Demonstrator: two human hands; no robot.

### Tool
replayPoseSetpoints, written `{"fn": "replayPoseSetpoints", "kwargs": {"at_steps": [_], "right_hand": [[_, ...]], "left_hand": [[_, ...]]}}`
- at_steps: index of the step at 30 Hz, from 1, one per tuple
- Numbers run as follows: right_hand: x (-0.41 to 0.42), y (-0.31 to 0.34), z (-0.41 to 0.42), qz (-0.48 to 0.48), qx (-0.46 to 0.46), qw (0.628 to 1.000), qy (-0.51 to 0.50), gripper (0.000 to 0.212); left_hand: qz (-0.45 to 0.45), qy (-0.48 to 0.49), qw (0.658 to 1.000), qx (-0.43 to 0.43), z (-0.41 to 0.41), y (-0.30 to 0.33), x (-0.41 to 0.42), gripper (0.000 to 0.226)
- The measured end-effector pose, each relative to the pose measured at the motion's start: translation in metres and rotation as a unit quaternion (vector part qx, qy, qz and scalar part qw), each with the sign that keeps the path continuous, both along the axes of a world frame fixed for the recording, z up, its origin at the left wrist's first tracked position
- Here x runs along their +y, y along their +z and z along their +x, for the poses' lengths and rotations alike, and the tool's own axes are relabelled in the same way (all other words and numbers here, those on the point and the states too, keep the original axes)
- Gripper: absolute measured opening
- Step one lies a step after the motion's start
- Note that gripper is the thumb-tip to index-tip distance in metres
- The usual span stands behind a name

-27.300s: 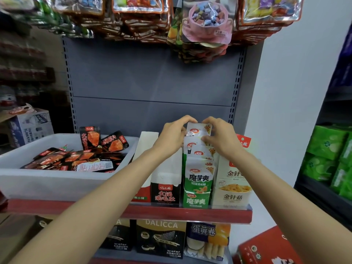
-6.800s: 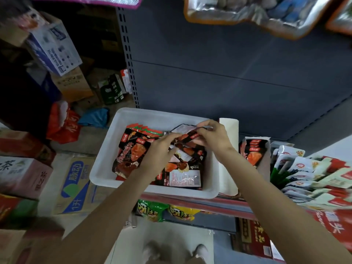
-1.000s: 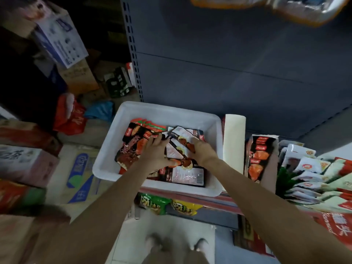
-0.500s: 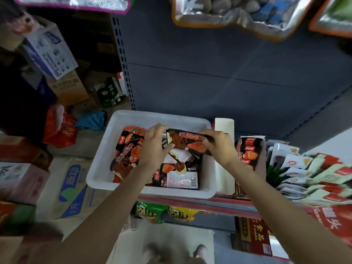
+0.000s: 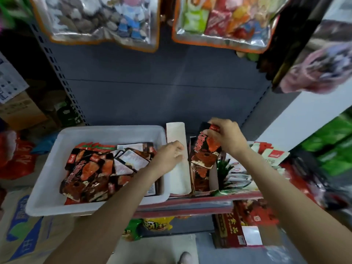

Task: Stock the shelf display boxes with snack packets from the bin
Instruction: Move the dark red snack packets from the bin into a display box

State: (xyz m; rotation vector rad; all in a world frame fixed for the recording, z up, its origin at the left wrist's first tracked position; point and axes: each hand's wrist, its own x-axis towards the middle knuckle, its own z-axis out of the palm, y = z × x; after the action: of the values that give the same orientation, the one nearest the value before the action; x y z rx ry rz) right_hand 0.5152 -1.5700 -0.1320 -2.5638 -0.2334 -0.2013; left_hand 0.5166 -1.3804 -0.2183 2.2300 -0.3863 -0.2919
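Note:
A white plastic bin [image 5: 49, 185] sits on the red-edged shelf [image 5: 190, 203] and holds several black-and-red snack packets [image 5: 89, 172]. Right of it stands an open display box [image 5: 202, 185] with similar packets stacked inside. My right hand [image 5: 226, 137] pinches the top of a black-and-red packet [image 5: 206, 149] and holds it upright over that box. My left hand [image 5: 168, 156] hovers over the bin's right rim with fingers loosely curled against the box's white flap [image 5: 178, 168]; it holds nothing.
Display boxes with white-and-green packets [image 5: 236, 178] fill the shelf to the right. Large clear candy bags [image 5: 99, 20] hang overhead against the grey back panel. Cartons [image 5: 21, 231] lie on the floor at left, and a red box [image 5: 245, 225] sits below the shelf.
My right hand carried the packet from above the bin rightward to the display box and turned it upright. My left hand let go of it and moved to the bin's right rim.

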Motion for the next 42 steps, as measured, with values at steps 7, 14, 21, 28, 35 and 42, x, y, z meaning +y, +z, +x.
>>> {"fn": "replayPoseSetpoints", "kwargs": {"at_steps": [7,14,21,28,35,42], "right_hand": [[-0.005,-0.034,0.008,-0.176,0.118,0.975,0.066,0.015],[0.004,-0.076,0.011,-0.242,0.179,0.952,0.053,0.034],[0.005,-0.102,0.003,-0.181,0.155,0.971,0.009,0.039],[0.008,-0.1,-0.008,-0.11,0.099,0.989,-0.003,0.035],[0.062,-0.093,-0.019,-0.034,0.038,0.999,-0.017,0.033],[0.144,-0.106,-0.008,-0.068,0.139,0.984,0.086,0.036]], "left_hand": [[-0.005,0.025,0.993,0.111,0.001,-0.016,-0.027,0.053],[-0.014,0.006,0.987,0.159,-0.001,-0.018,-0.036,0.061],[-0.005,0.015,0.993,0.118,-0.01,-0.02,-0.027,0.057],[-0.019,0.112,0.993,0.022,-0.017,-0.014,0.016,0.043],[0.046,0.162,0.986,0.0,-0.024,-0.022,0.076,0.042],[0.194,0.135,0.971,0.018,-0.02,-0.048,0.121,0.057]]}}
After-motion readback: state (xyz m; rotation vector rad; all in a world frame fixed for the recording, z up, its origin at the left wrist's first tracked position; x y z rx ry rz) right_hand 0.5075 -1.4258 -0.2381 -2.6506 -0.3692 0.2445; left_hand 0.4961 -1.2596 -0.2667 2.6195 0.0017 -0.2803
